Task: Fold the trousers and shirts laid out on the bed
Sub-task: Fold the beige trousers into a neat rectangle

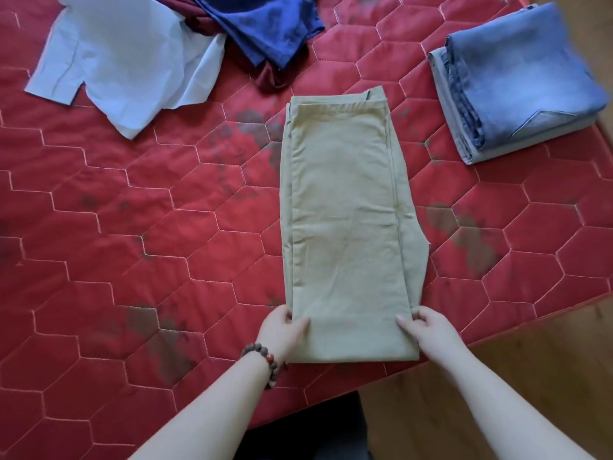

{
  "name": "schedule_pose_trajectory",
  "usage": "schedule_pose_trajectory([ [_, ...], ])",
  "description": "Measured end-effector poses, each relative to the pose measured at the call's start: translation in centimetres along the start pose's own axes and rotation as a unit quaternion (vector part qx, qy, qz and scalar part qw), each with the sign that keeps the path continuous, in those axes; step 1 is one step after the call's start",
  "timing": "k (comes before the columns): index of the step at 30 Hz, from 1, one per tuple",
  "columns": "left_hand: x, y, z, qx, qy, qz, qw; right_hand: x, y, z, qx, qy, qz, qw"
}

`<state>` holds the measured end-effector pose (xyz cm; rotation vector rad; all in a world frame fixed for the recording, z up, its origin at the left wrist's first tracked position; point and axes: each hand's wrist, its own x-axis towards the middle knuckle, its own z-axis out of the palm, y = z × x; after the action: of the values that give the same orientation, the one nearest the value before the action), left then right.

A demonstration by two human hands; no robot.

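Note:
Khaki trousers (345, 210) lie folded lengthwise into a long strip in the middle of the red quilted bed (132, 227), the near end at the bed's front edge. My left hand (283, 330) grips the near left corner of the trousers, thumb on top. My right hand (428, 327) pinches the near right corner. A pale blue shirt (122, 58) lies spread and unfolded at the far left. A dark blue garment (265, 24) and a maroon garment (268, 76) lie crumpled at the far middle.
Folded blue jeans (517, 81) are stacked at the far right near the bed's edge. A wooden floor (497, 376) shows past the bed's right and near edges. A bead bracelet (265, 360) circles my left wrist.

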<state>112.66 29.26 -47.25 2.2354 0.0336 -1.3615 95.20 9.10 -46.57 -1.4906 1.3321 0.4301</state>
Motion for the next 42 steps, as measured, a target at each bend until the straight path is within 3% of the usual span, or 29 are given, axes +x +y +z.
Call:
schedule_pose_trajectory([
  [6, 4.6, 4.8, -1.3, -0.191, -0.009, 0.05, 0.98, 5.3, -6.1, -0.3, 0.175, -0.024, -0.049, 0.983],
  [8, 5.7, 6.6, -2.0, -0.213, -0.007, 0.099, 0.972, 6.6, -8.4, -0.3, 0.194, -0.023, -0.082, 0.977],
  [12, 6.6, 6.5, -3.1, -0.338, -0.062, 0.169, 0.924, 7.6, -9.4, -0.5, 0.191, 0.025, -0.148, 0.97],
  [17, 8.4, 5.5, -2.5, -0.306, -0.056, 0.09, 0.946, 8.8, -8.0, 0.3, 0.206, 0.004, -0.052, 0.977],
  [20, 10.6, 9.0, -3.9, -0.33, -0.019, 0.123, 0.936, 10.9, -11.1, -0.6, 0.236, 0.01, -0.087, 0.968],
  [25, 12.7, 14.7, -5.7, -0.235, 0.043, 0.146, 0.96, 12.3, -16.1, -1.0, 0.203, 0.036, -0.154, 0.966],
  [29, 12.3, 15.8, -6.6, -0.326, 0.046, 0.247, 0.911, 11.8, -17.8, -2.6, 0.146, 0.12, -0.249, 0.95],
  [31, 12.8, 15.4, -6.2, -0.308, 0.054, 0.223, 0.923, 12.3, -18.1, -2.5, 0.101, 0.114, -0.227, 0.962],
  [34, 14.3, 15.3, -5.8, -0.193, 0.135, 0.135, 0.962, 13.8, -18.7, -2.2, 0.045, 0.098, -0.159, 0.981],
  [42, 14.5, 16.2, -6.4, -0.189, 0.149, 0.172, 0.955, 15.4, -19.9, -2.1, 0.004, 0.153, -0.201, 0.968],
])
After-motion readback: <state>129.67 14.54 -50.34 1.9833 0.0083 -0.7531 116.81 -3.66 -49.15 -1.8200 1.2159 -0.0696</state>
